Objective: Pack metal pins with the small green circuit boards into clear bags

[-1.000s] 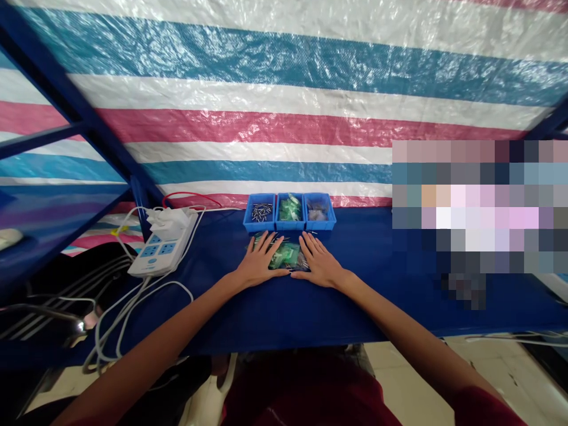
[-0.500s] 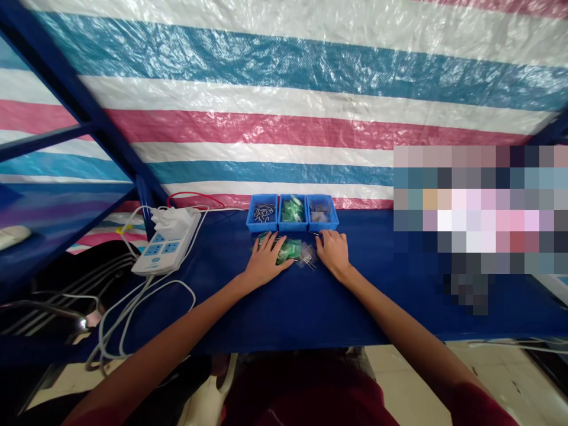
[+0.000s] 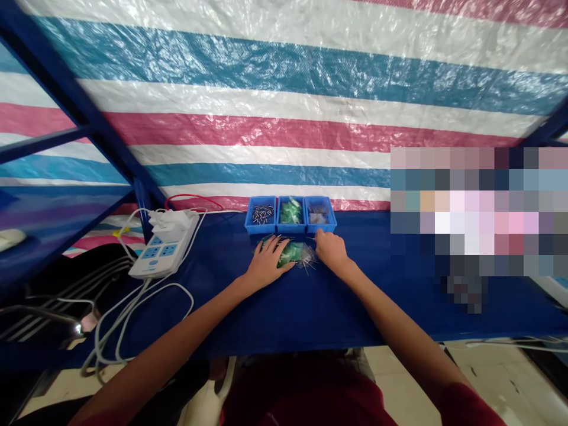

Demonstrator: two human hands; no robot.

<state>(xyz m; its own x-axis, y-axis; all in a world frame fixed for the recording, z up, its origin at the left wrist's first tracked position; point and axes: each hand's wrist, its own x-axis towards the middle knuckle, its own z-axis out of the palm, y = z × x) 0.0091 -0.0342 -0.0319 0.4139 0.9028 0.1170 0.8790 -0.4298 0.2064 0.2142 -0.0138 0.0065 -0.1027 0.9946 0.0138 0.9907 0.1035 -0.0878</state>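
Observation:
My left hand point(image 3: 268, 261) lies with fingers spread over a loose pile of green plastic packets point(image 3: 291, 253) on the blue table. Clear little bags point(image 3: 307, 254) and several thin metal pins point(image 3: 306, 269) stick out at the pile's right side. Just right of the pile, my right hand point(image 3: 331, 251) is closed, its fingers curled near the front of the right bin. A thin metal piece shows by its fingertips; whether they grip it is too small to tell. Behind stand a blue bin of metal pins point(image 3: 262, 215), one of green packets point(image 3: 291, 212) and one of clear bags point(image 3: 318, 215).
At the left, a white power strip point(image 3: 165, 244) with plugs and looping white cables point(image 3: 144, 290) lies on the blue table point(image 3: 275, 319). A striped plastic sheet point(image 3: 266, 130) hangs behind. A pixelated area covers the right side.
My right hand's fingers have curled in more tightly near the bin. Some pins at the pile's right edge have shifted. My left hand stays on the pile.

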